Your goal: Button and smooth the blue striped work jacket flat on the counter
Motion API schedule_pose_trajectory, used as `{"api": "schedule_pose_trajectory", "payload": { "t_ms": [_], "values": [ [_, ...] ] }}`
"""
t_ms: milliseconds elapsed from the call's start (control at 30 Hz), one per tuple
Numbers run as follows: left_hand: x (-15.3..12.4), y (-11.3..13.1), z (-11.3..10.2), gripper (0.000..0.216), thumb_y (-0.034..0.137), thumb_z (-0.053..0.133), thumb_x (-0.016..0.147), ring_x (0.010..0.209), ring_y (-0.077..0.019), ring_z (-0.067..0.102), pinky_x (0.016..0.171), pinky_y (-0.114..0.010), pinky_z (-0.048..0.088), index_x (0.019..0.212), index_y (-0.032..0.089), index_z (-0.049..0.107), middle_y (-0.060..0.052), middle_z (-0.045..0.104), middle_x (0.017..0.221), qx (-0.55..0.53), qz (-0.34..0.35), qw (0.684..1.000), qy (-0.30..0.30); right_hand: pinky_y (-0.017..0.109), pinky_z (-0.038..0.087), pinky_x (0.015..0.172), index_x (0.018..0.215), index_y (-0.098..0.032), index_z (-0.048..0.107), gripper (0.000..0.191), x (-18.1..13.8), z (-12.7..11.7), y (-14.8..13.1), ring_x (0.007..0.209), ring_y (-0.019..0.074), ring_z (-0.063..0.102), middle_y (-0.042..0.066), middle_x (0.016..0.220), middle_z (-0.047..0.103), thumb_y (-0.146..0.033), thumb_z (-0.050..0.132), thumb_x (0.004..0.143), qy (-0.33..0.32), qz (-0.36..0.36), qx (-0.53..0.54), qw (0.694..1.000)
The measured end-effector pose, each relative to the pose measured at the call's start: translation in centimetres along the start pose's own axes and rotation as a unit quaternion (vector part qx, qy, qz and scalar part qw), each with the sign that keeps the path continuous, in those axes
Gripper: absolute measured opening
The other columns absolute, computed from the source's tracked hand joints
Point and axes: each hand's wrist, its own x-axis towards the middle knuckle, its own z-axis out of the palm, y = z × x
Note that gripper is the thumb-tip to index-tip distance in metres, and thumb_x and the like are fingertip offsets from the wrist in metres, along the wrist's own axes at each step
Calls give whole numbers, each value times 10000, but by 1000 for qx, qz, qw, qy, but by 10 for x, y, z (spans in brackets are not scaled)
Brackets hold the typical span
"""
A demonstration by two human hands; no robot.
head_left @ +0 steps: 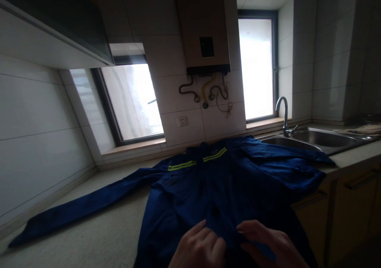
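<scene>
A dark blue work jacket [184, 192] with yellow-green stripes across the chest lies spread, front up, over the counter. Its left-hand sleeve in view [83, 206] stretches along the counter, while the other sleeve [285, 153] reaches over by the sink. At the lower front of the jacket, my left hand [198, 246] is closed, fingers curled against the cloth near the middle opening. Just to its right is my right hand [270, 242], its thumb and forefinger apart over the cloth. Blue fabric shows between them. The jacket's bottom hem is out of frame.
A steel double sink [330, 137] with a tap [285, 115] is at the right. The pale counter [110, 224] runs along the tiled wall, above yellow cupboards [354, 208]. A water heater [205, 26] hangs between two windows; a wall cabinet [59, 26] juts in upper left.
</scene>
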Motion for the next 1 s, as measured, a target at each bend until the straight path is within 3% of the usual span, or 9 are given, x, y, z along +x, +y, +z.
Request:
{"api": "schedule_pose_trajectory", "payload": {
  "t_ms": [133, 233, 333, 567, 733, 867, 1000],
  "values": [
    [12, -13, -19, 159, 133, 418, 858, 550, -105, 575, 557, -174, 492, 835, 197, 562, 26, 609, 618, -94, 3, 994, -60, 123, 540, 737, 1005, -217, 597, 160, 8, -3, -2, 802, 137, 694, 22, 910, 713, -312, 541, 889, -12, 81, 13, 997],
    [11, -13, -20, 207, 144, 370, 895, 629, -114, 615, 645, -202, 529, 935, 190, 567, 2, 652, 710, -114, -19, 993, -36, 102, 532, 705, 939, -204, 603, 113, 16, -2, -5, 777, 118, 691, 4, 838, 710, -262, 515, 900, -47, 101, 39, 993],
    [9, -11, -20, 176, 180, 393, 912, 675, -127, 638, 765, -270, 555, 962, 173, 561, -10, 673, 762, -99, -32, 994, 19, 84, 519, 687, 921, -209, 632, 123, 25, 1, -10, 738, 94, 684, -19, 806, 709, -231, 513, 900, -36, 73, 47, 996],
    [9, -13, -22, 112, 114, 482, 880, 645, -106, 623, 829, -292, 557, 941, 137, 573, -4, 654, 728, -62, -17, 996, 68, 92, 527, 708, 937, -213, 682, 155, 36, 4, -19, 747, 101, 689, -6, 848, 726, -169, 559, 853, -1, 19, 43, 999],
    [11, -16, -23, 128, 119, 465, 892, 665, -110, 629, 833, -304, 559, 958, 127, 575, -10, 661, 747, -68, -9, 995, 70, 116, 540, 743, 982, -182, 673, 223, 39, 3, -19, 775, 129, 693, 23, 883, 727, -162, 655, 760, -5, -20, 25, 999],
    [11, -17, -22, 129, 142, 465, 903, 706, -120, 642, 829, -294, 560, 956, 123, 581, -17, 665, 762, -65, -1, 995, 78, 114, 534, 764, 987, -169, 662, 212, 40, 6, -16, 799, 116, 688, 35, 895, 723, -109, 588, 797, -7, -36, 43, 998],
    [8, -20, -19, 212, 184, 454, 917, 880, -156, 653, 786, -239, 567, 1075, 98, 566, -60, 679, 866, -34, -15, 996, 86, 132, 537, 776, 994, -166, 653, 228, 41, 8, -15, 822, 120, 683, 51, 908, 718, -81, 557, 806, -7, -52, 57, 997]
  ]
}}
